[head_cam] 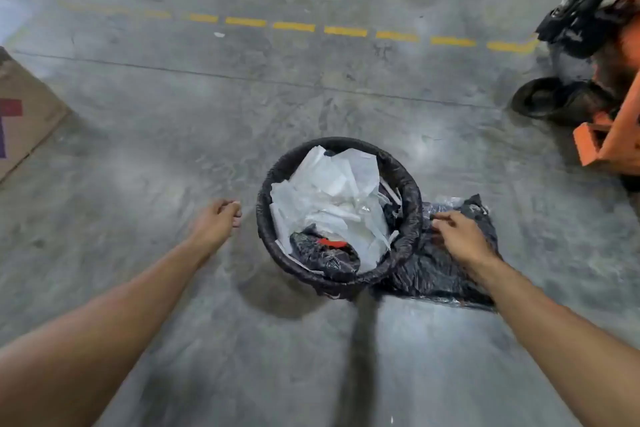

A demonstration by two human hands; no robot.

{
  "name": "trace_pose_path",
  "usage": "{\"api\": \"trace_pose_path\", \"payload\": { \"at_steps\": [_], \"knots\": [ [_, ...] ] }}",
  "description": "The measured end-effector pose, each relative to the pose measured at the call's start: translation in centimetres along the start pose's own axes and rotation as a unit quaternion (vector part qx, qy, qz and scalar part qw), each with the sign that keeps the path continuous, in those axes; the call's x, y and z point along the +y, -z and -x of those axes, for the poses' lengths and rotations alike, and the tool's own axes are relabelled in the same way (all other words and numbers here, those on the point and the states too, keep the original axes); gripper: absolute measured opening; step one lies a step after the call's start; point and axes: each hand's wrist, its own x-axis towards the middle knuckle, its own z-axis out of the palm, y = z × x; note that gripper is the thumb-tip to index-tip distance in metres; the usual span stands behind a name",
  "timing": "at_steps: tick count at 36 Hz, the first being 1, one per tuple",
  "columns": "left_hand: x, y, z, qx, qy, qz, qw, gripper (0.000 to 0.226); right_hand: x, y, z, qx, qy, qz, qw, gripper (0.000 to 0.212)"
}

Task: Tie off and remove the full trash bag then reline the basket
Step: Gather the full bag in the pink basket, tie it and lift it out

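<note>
Basket (341,215) is seen standing on concrete floor (173,149), lined w/ black trash bag (408,191) folded over rim, filled w/ white paper (332,194). Spare black bag (446,263) is laid flat just right of basket; R hand (460,236) is rested on it, fingers spread, nothing gripped. L hand (218,220) is held left of basket, fingers loosely curled, empty.
</note>
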Motion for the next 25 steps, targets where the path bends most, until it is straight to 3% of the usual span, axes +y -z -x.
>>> {"api": "trace_pose_path", "payload": {
  "at_steps": [4, 8, 10, 14, 18, 21, 24, 25],
  "knots": [
    [-0.1, -2.7, -3.8, -0.053, 0.007, 0.005, 0.999, 0.028, -0.9, -2.6, -4.4, -0.033, 0.005, -0.048, 0.998, 0.027],
    [-1.5, -5.0, -7.4, -0.185, 0.039, 0.066, 0.980, 0.072, -0.9, -4.3, -6.8, -0.136, -0.029, -0.137, 0.981, 0.050],
    [-1.6, -5.8, -7.9, -0.229, 0.036, 0.083, 0.969, 0.080, -0.9, -4.6, -7.6, -0.203, -0.025, -0.143, 0.968, 0.055],
    [-1.1, -5.8, -9.0, -0.216, 0.007, 0.118, 0.969, 0.068, -1.3, -4.4, -9.5, -0.205, -0.030, -0.163, 0.965, 0.052],
    [-2.6, -3.9, -12.6, -0.176, 0.017, 0.129, 0.976, 0.089, 0.0, -2.6, -13.4, -0.184, -0.034, -0.199, 0.962, 0.059],
    [-1.4, -4.0, -11.3, -0.152, 0.007, 0.118, 0.981, 0.075, -1.8, -2.1, -11.3, -0.199, -0.047, -0.214, 0.955, 0.057],
    [-0.7, -4.3, -11.3, -0.130, -0.018, 0.123, 0.984, 0.062, -3.6, -2.3, -9.5, -0.186, -0.037, -0.224, 0.956, 0.035],
    [-0.6, -4.6, -11.0, -0.126, -0.028, 0.119, 0.984, 0.058, -3.7, -2.5, -9.6, -0.188, -0.035, -0.231, 0.954, 0.041]
  ]
}}
